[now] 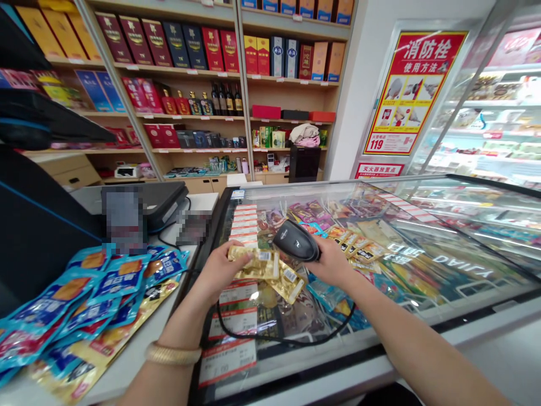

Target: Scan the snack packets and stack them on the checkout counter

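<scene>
Your left hand (pixel 224 268) pinches a gold packet (pixel 256 264); a second gold packet (pixel 290 283) juts out at its four o'clock, perhaps gripped too. Your right hand (pixel 333 262) grasps a black scanner (pixel 297 241) at two o'clock, over the glass-topped case (pixel 291 361). Towards nine o'clock, blue packets (pixel 91 293) heap on the bench (pixel 136 345).

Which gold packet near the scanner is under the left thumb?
The upper gold packet, gripped by the left hand; the lower packet slants out below it.

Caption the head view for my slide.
Left hand holds gold snack packet while right hand grips black barcode scanner over glass-topped freezer.
</scene>
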Action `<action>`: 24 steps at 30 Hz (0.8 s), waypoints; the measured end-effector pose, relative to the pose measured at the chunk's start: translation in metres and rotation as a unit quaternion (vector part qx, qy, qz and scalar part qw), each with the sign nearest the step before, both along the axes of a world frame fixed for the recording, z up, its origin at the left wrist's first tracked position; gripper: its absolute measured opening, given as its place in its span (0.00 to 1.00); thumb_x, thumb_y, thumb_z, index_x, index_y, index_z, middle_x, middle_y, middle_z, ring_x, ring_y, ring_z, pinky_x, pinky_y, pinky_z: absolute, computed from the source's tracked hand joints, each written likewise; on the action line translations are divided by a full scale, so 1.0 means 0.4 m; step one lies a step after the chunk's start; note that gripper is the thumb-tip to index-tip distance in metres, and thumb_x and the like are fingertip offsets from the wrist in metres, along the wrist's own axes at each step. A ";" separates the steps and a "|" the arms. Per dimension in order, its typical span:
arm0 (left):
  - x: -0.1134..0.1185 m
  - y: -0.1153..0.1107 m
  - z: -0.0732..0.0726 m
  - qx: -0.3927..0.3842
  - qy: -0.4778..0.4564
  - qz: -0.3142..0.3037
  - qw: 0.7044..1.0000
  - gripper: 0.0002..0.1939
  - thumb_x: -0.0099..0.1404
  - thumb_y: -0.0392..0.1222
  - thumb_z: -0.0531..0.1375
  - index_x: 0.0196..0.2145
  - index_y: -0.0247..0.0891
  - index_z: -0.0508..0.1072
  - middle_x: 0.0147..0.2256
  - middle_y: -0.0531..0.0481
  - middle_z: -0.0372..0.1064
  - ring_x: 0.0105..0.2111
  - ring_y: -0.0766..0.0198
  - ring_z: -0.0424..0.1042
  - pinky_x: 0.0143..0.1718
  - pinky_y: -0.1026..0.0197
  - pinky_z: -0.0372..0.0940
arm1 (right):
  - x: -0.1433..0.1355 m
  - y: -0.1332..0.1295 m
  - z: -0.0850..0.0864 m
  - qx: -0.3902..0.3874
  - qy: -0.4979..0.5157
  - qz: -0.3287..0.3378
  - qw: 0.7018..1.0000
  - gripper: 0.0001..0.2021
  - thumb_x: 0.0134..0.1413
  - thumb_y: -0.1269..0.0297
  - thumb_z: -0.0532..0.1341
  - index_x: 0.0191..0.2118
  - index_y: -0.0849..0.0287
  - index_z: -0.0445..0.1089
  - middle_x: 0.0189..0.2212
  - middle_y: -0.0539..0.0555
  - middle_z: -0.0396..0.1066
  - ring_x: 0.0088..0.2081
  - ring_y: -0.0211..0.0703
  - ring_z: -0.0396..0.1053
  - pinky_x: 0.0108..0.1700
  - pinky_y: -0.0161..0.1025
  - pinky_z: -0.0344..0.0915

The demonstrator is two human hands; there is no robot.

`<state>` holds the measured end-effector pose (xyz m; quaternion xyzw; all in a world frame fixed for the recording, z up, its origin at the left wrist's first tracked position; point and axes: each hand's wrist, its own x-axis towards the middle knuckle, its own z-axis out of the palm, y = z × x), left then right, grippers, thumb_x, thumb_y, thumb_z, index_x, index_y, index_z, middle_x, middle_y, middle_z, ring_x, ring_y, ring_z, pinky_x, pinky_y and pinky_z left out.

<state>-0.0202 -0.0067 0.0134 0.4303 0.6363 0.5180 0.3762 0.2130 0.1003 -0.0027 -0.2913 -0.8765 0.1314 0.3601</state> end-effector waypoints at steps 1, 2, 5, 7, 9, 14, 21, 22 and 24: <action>-0.005 0.002 0.001 0.021 -0.030 0.038 0.999 0.23 0.41 0.53 0.70 0.30 0.37 0.69 0.25 0.53 0.71 0.25 0.63 0.69 0.28 0.62 0.64 | 0.000 0.000 0.001 0.001 0.000 -0.002 1.000 0.11 0.49 0.58 0.62 0.37 0.58 0.71 0.29 0.56 0.75 0.31 0.46 0.71 0.33 0.37 0.61; -0.011 0.006 0.001 0.038 -0.058 0.071 0.995 0.25 0.39 0.53 0.71 0.30 0.38 0.68 0.25 0.53 0.71 0.25 0.64 0.69 0.28 0.62 0.64 | 0.001 0.000 0.002 0.001 -0.001 -0.004 1.000 0.10 0.49 0.58 0.62 0.36 0.58 0.71 0.29 0.55 0.74 0.31 0.46 0.71 0.33 0.37 0.61; -0.021 0.018 -0.003 0.067 -0.125 0.138 0.980 0.29 0.35 0.53 0.72 0.31 0.38 0.66 0.25 0.54 0.70 0.24 0.65 0.68 0.28 0.62 0.65 | 0.001 -0.001 0.004 -0.008 0.000 0.002 1.000 0.11 0.48 0.58 0.63 0.36 0.57 0.70 0.29 0.55 0.74 0.31 0.46 0.71 0.34 0.37 0.62; -0.024 0.025 -0.007 0.078 -0.154 0.161 0.972 0.30 0.32 0.52 0.73 0.30 0.38 0.65 0.24 0.55 0.69 0.24 0.65 0.68 0.28 0.62 0.65 | 0.000 -0.004 0.006 -0.017 0.002 0.014 1.000 0.11 0.48 0.58 0.63 0.37 0.57 0.70 0.31 0.55 0.75 0.32 0.46 0.71 0.34 0.37 0.62; -0.022 0.030 -0.009 0.083 -0.165 0.171 0.968 0.30 0.31 0.51 0.73 0.29 0.38 0.65 0.23 0.56 0.69 0.24 0.65 0.68 0.27 0.62 0.65 | -0.002 -0.009 0.009 -0.029 0.004 0.033 0.999 0.10 0.49 0.59 0.63 0.37 0.57 0.71 0.31 0.55 0.75 0.33 0.46 0.72 0.35 0.37 0.63; -0.005 0.036 -0.017 0.102 -0.154 0.160 0.970 0.29 0.32 0.50 0.73 0.29 0.39 0.64 0.25 0.56 0.69 0.24 0.67 0.68 0.27 0.64 0.62 | -0.006 -0.018 0.017 -0.049 0.009 0.053 0.997 0.08 0.48 0.62 0.63 0.36 0.57 0.71 0.30 0.53 0.75 0.31 0.43 0.71 0.35 0.35 0.63; 0.020 0.039 -0.028 0.125 -0.127 0.137 0.974 0.27 0.35 0.49 0.72 0.28 0.39 0.62 0.25 0.57 0.68 0.25 0.69 0.67 0.28 0.67 0.61 | -0.012 -0.025 0.019 -0.075 -0.004 0.056 0.996 0.09 0.44 0.67 0.63 0.36 0.56 0.72 0.28 0.51 0.74 0.29 0.42 0.70 0.33 0.34 0.62; 0.023 0.039 -0.029 0.127 -0.121 0.137 0.975 0.26 0.35 0.49 0.72 0.27 0.39 0.62 0.26 0.56 0.68 0.25 0.69 0.67 0.28 0.66 0.61 | -0.012 -0.026 0.020 -0.078 -0.009 0.054 0.995 0.09 0.44 0.67 0.63 0.36 0.56 0.72 0.28 0.50 0.75 0.29 0.42 0.70 0.33 0.34 0.62; 0.026 0.040 -0.030 0.130 -0.105 0.135 0.977 0.25 0.36 0.48 0.72 0.27 0.39 0.62 0.25 0.56 0.68 0.26 0.68 0.68 0.29 0.66 0.62 | -0.014 -0.028 0.020 -0.083 -0.017 0.046 0.995 0.09 0.43 0.67 0.63 0.36 0.56 0.72 0.28 0.50 0.74 0.29 0.42 0.69 0.33 0.34 0.62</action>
